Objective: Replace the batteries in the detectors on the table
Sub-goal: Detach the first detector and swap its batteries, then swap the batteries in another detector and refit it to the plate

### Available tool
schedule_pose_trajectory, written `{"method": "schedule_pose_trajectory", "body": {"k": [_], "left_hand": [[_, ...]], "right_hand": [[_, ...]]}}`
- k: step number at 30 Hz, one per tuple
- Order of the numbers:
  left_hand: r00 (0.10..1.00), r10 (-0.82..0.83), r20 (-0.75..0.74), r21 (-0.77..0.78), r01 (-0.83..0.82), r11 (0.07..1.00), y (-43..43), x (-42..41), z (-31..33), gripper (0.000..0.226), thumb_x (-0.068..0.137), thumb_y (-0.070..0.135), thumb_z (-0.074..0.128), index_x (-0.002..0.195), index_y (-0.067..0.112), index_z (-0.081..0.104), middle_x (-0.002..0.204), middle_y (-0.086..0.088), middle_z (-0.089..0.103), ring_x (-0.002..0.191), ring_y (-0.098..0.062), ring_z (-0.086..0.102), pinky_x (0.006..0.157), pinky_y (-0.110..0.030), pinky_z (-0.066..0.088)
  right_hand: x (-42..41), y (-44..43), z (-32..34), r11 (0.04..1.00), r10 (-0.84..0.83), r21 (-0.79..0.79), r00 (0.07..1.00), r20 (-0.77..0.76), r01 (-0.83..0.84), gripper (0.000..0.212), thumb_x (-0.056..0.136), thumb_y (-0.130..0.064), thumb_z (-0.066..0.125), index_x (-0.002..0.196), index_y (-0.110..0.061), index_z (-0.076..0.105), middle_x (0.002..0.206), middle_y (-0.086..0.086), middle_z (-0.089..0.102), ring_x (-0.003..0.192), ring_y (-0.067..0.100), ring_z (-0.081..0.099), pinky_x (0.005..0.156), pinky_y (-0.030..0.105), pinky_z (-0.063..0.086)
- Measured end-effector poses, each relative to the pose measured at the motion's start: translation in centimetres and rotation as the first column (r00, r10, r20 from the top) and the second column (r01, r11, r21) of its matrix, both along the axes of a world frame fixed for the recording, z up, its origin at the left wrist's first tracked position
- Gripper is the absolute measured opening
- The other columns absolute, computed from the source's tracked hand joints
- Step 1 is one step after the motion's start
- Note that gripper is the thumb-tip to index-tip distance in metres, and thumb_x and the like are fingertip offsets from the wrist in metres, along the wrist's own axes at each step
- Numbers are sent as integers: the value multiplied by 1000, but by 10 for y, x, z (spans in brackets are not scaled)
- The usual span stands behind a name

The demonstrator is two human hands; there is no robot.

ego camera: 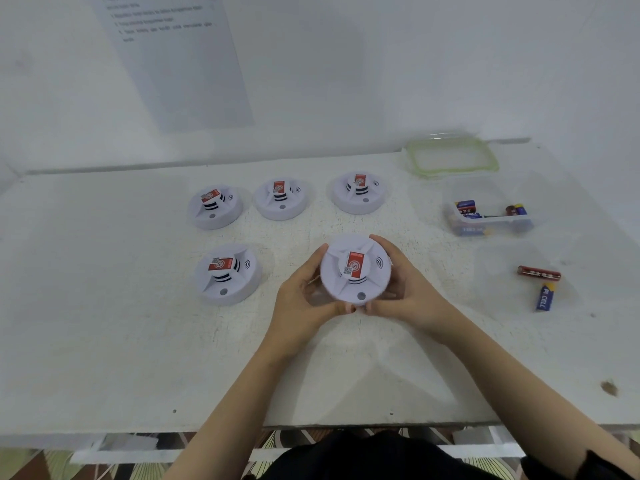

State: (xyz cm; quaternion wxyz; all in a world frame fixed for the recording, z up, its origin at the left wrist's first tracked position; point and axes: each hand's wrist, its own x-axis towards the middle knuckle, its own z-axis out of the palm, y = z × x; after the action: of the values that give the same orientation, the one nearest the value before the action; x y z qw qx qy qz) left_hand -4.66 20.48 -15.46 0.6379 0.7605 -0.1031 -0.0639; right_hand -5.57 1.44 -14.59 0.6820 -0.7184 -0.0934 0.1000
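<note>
**A:** What are the hands doing?

**B:** The left hand (304, 292) and the right hand (412, 292) both grip one white detector (355, 271) by its rim. The fingers curl round the far edge and the thumbs meet at the near edge. It is near the middle of the table (104, 341).

**A:** Lifted or resting?

**B:** I cannot tell. Its underside is hidden, and so are some fingertips behind it.

**A:** Which way does it point?

**B:** It is round, so it has no long axis. The domed face with the red label looks up toward the camera, and the small round button sits at the near edge.

**A:** And around it?

**B:** Four other detectors (227, 273) lie face up, one to the left and three in a row farther back. To the right, a red battery (539, 273) lies left to right. A blue battery (544, 296) lies just nearer, lengthwise near to far. Beyond them a clear container (491, 224) holds more batteries (465, 206); its walls are hard to make out. Its green-rimmed lid (452, 157) lies farther back. The printed sheet (180, 64) on the wall is too blurred to read.
</note>
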Motion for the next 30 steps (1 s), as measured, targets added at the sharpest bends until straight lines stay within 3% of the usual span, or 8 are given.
{"method": "schedule_pose_trajectory", "body": {"k": [3, 7, 11, 16, 19, 24, 27, 30], "left_hand": [[999, 4, 51, 115, -9, 993, -2, 3, -1, 91, 61, 21, 90, 141, 25, 46, 132, 16, 57, 123, 5, 49, 99, -13, 39], [989, -3, 145, 210, -28, 977, -6, 6, 4, 77, 61, 15, 90, 121, 43, 52, 115, 34, 59, 111, 18, 47, 86, 0, 36], [971, -83, 225, 274, 18, 961, -9, 11, 7, 61, 61, 27, 87, 111, 46, 56, 107, 30, 62, 104, 7, 55, 89, -11, 43], [966, -145, 212, 390, 53, 919, -7, 14, -2, 74, 65, 46, 83, 131, 26, 54, 124, 13, 60, 117, -10, 53, 101, -39, 43], [989, -44, 141, 392, -15, 920, 3, 4, 1, 91, 68, 40, 84, 144, 24, 38, 138, 17, 45, 130, -1, 38, 110, -24, 31], [783, 375, 496, 189, -519, 834, 41, -13, 9, 31, 84, 17, 68, 114, 23, 63, 109, 23, 60, 103, 8, 54, 92, -2, 35], [687, 433, 583, 243, -656, 715, 78, -9, 11, 39, 77, 22, 59, 114, 10, 64, 114, 9, 59, 106, -2, 48, 96, -4, 27], [811, 426, 400, 376, -569, 731, 107, -6, 14, 71, 73, 25, 67, 138, 10, 45, 132, 12, 42, 119, -1, 36, 101, -16, 26]], "right_hand": [[0, -4, 4, 972, -6, -230, 986, 165, 44, 86, 63, -16, 78, 133, -38, 33, 120, -25, 49, 112, -3, 50, 85, 21, 50], [7, -13, 4, 754, -24, -623, 956, 293, 210, 93, 49, -61, 71, 133, -37, 38, 129, -13, 39, 118, 4, 32, 96, 26, 35], [8, -14, 5, 641, -18, -737, 964, 267, 216, 106, 39, -76, 52, 135, -32, 40, 125, -13, 31, 109, 6, 27, 91, 23, 22], [9, -17, 5, 614, 29, -772, 973, 231, 165, 111, 44, -76, 55, 142, -29, 32, 142, -5, 34, 128, 14, 27, 97, 23, 18], [4, -7, 15, 741, 3, -649, 965, 262, 173, 99, 66, -63, 61, 148, -26, 20, 145, -10, 26, 133, 6, 17, 105, 23, 15], [11, 52, 31, 787, 119, -575, 862, 494, 221, 58, 83, -39, 57, 137, -23, 43, 136, -6, 46, 126, 8, 33, 104, 20, 24], [28, 92, 29, 728, 270, -677, 862, 429, 109, 61, 89, -31, 58, 143, -16, 33, 144, 1, 40, 134, 16, 28, 105, 18, 18], [50, 122, 19, 575, 353, -818, 891, 286, 35, 74, 90, -37, 56, 147, -7, 19, 152, 10, 26, 140, 24, 19, 113, 29, 13]]}}
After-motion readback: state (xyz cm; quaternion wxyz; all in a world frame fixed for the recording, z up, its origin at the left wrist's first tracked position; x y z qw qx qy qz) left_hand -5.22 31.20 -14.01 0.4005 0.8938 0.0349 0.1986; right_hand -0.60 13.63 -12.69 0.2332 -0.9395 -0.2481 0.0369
